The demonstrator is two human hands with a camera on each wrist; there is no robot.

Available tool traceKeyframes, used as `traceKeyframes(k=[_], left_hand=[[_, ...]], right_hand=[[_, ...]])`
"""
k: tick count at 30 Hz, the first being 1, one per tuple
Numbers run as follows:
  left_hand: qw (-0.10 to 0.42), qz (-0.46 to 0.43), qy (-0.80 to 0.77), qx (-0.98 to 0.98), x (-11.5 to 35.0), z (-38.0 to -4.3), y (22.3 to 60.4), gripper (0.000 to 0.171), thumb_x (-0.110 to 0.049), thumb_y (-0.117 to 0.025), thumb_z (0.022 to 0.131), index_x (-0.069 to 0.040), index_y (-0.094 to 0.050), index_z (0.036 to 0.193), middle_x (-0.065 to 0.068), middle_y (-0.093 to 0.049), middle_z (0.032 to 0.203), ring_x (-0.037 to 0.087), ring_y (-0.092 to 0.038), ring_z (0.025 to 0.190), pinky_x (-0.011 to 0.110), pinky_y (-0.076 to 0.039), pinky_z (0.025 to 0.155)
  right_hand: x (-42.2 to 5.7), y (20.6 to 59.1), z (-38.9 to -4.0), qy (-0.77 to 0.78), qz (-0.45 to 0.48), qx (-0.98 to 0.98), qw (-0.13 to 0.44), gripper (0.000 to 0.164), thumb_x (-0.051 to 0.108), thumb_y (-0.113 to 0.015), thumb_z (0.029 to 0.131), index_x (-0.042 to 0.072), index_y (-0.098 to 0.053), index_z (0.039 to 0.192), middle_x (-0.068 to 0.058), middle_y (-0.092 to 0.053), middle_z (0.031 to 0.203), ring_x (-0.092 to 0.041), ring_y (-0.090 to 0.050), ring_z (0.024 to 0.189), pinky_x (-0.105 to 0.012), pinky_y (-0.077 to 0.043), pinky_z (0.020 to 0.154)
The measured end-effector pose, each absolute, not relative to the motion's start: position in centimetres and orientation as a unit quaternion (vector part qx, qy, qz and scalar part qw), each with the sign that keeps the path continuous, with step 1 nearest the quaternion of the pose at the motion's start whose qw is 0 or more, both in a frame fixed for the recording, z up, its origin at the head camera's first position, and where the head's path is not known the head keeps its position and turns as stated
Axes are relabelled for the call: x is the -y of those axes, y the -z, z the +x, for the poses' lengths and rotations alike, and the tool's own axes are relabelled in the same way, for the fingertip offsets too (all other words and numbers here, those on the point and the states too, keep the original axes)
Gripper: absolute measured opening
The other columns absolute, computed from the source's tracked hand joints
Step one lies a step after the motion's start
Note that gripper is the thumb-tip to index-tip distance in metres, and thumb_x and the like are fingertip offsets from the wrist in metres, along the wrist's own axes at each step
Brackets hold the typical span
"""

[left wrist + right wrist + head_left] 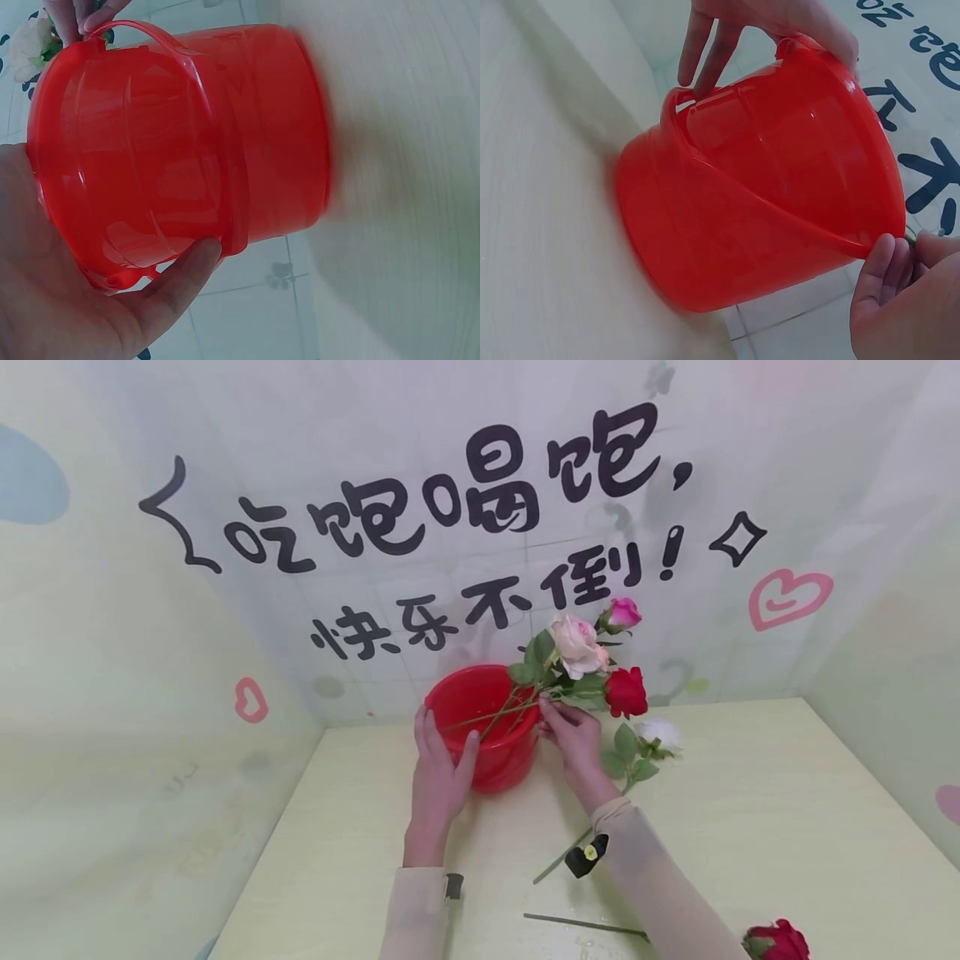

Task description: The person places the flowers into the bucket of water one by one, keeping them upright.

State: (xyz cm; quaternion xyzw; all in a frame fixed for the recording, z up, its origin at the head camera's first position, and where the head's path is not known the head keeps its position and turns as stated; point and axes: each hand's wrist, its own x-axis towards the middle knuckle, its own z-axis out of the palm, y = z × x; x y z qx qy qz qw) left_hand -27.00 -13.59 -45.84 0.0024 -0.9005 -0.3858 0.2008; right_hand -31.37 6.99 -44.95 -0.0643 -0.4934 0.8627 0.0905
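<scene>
A red plastic bucket (pixel 504 768) with a thin handle (pixel 765 202) stands near the back wall. My left hand (pixel 438 777) grips it at the left side, fingers along the rim and thumb spread over the outer wall. At the right rim my right hand (pixel 576 739) pinches a green stem, its fingertips right beside the handle's end. A pale pink rose (pixel 576 645), a magenta rosebud (pixel 624 612) and a red rose (pixel 626 692) lean out over this rim, their stems crossing inside the bucket.
A white rose (pixel 660 735) lies on the table (pixel 352 827) to the right, its stem passing under my right forearm. Another red rose (pixel 780 939) lies at the lower right, with a stem (pixel 577 922) to its left. A printed cloth (pixel 480 560) hangs behind the table.
</scene>
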Motion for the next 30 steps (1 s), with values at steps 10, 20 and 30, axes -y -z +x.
traceKeyframes(k=[10,20,30], left_hand=[[0.201,0.003,0.383,0.902,13.62,-26.87,45.88,0.099,-0.044,-0.074,0.098,-0.013,-0.011,0.169,0.007,-0.022,0.171,0.037,-0.059,0.131,0.054,-0.06,0.094],[0.196,0.004,0.385,0.902,13.44,-26.82,46.05,0.1,-0.045,-0.073,0.097,-0.014,-0.01,0.169,0.006,-0.022,0.171,0.037,-0.059,0.131,0.054,-0.06,0.094],[0.206,-0.001,0.384,0.9,13.7,-26.96,45.99,0.102,-0.048,-0.073,0.097,-0.015,-0.009,0.169,0.006,-0.025,0.169,0.036,-0.06,0.13,0.053,-0.06,0.095]], right_hand=[[-7.17,45.14,-31.15,-0.86,-0.061,0.502,0.072,0.033,0.009,-0.067,0.104,-0.012,-0.067,0.129,-0.001,-0.073,0.087,-0.008,-0.068,0.069,-0.023,-0.062,0.07],[-7.29,45.68,-31.33,-0.863,-0.068,0.49,0.104,0.031,0.009,-0.074,0.1,-0.012,-0.072,0.123,-0.004,-0.077,0.086,-0.01,-0.07,0.067,-0.026,-0.063,0.069],[-7.03,45.27,-31.68,-0.853,-0.045,0.504,0.126,0.029,0.011,-0.075,0.1,-0.012,-0.072,0.117,-0.003,-0.074,0.087,-0.009,-0.068,0.067,-0.024,-0.062,0.068]])
